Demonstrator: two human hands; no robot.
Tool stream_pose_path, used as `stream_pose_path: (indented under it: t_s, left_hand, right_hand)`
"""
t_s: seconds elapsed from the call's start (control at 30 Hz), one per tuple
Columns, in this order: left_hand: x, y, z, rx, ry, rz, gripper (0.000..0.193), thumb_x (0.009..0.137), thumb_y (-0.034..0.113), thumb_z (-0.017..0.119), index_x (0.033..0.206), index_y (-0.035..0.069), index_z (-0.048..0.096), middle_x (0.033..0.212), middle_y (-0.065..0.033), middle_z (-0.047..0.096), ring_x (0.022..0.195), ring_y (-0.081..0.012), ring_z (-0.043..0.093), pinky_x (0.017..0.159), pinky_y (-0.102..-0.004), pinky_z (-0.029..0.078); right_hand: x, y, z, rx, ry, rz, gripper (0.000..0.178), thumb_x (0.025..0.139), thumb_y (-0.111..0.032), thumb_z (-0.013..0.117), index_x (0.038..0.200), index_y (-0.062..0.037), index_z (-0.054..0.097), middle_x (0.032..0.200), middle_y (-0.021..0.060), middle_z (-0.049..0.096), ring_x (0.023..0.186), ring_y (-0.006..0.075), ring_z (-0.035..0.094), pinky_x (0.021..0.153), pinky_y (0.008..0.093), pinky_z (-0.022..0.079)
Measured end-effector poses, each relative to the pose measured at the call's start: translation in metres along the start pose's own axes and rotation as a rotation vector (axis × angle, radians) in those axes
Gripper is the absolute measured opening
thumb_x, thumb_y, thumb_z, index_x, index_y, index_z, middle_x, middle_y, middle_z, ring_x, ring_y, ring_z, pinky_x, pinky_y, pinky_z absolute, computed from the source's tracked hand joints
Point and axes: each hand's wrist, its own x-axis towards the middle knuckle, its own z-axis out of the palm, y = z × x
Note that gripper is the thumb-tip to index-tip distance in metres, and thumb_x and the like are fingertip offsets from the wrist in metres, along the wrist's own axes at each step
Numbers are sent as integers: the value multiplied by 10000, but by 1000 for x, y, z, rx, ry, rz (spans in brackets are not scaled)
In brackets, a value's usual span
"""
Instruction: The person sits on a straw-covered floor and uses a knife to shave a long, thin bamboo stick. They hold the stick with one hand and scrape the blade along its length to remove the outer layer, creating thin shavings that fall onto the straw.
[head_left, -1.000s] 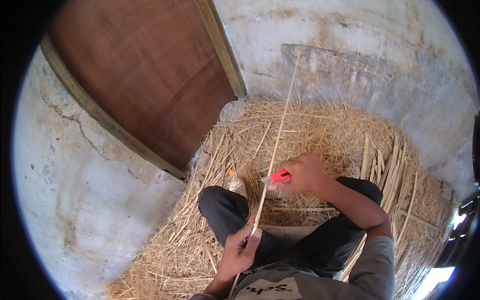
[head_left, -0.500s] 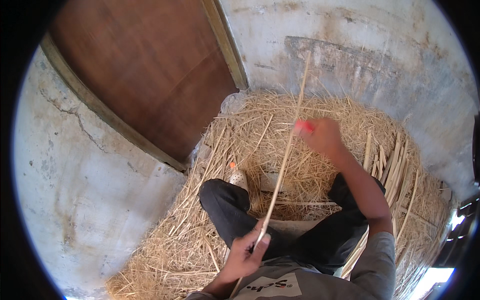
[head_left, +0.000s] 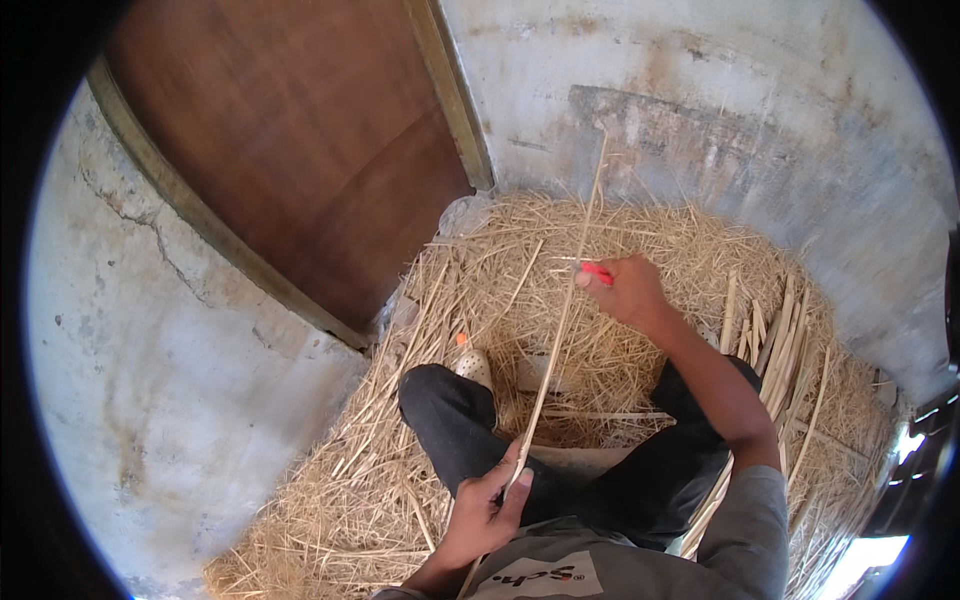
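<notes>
A long, thin pale strip, which looks like split bamboo or cane, slants from my lap up toward the far wall. My left hand is closed round its lower part, thumb on top, just above my lap. Farther along, my right hand grips a small red-handled knife at the strip's side. Its blade is thin and hard to make out; it seems to meet the strip. The strip's near end runs down past my left wrist, in front of my shirt.
Straw-like shavings cover the ground around my legs. A bundle of longer split sticks lies to the right. A light perforated shoe shows beyond my left knee, near a small orange object. A brown door and stained walls stand close by.
My right hand with the knife has come slightly nearer to me along the strip. The strip's far end has shifted a little left and lower. My left hand keeps its hold.
</notes>
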Motion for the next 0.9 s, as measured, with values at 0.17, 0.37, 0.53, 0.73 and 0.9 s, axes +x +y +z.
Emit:
stream_pose_path:
  t_s: [0.17, 0.37, 0.53, 0.73, 0.9]
  left_hand:
    - [8, -16, -5, 120, 103, 190, 390, 924, 109, 572, 1295, -2, 526, 758, -208, 630, 529, -40, 456, 495, -226, 422]
    - [-1, -14, -2, 75, 49, 190, 415, 932, 111, 564, 1328, 9, 496, 550, -104, 473, 472, -39, 413, 458, -230, 383]
    - [-12, -14, -7, 28, -62, 99, 391, 968, 94, 524, 1325, -57, 475, 769, 37, 501, 690, -23, 413, 625, -169, 357]
    - [-36, -15, -7, -116, -214, -67, 406, 975, 104, 515, 1351, -35, 453, 981, -43, 581, 868, -47, 497, 795, -201, 394]
    - [-47, -9, -15, -339, -405, -79, 422, 986, 88, 488, 1392, 3, 415, 725, 14, 562, 654, -18, 487, 605, -178, 394]
  right_hand:
    - [-9, -26, 7, 39, -38, -117, 672, 794, -687, 555, 583, -51, 598, 461, 115, 496, 423, 297, 524, 438, 394, 420]
    - [21, 17, -8, -109, -24, -47, 591, 757, -628, 627, 596, -60, 598, 490, 106, 522, 451, 305, 532, 483, 408, 444]
    - [32, 39, -16, -204, 23, 25, 571, 792, -604, 608, 626, -58, 625, 525, 123, 546, 532, 306, 583, 557, 413, 483]
    - [53, 101, -39, -273, -132, 574, 721, 846, -726, 423, 821, -65, 709, 769, 157, 659, 790, 321, 643, 728, 448, 493]
    - [29, 200, -38, -116, 91, 921, 849, 852, -767, 316, 859, 2, 674, 832, 229, 651, 847, 352, 638, 757, 475, 468]
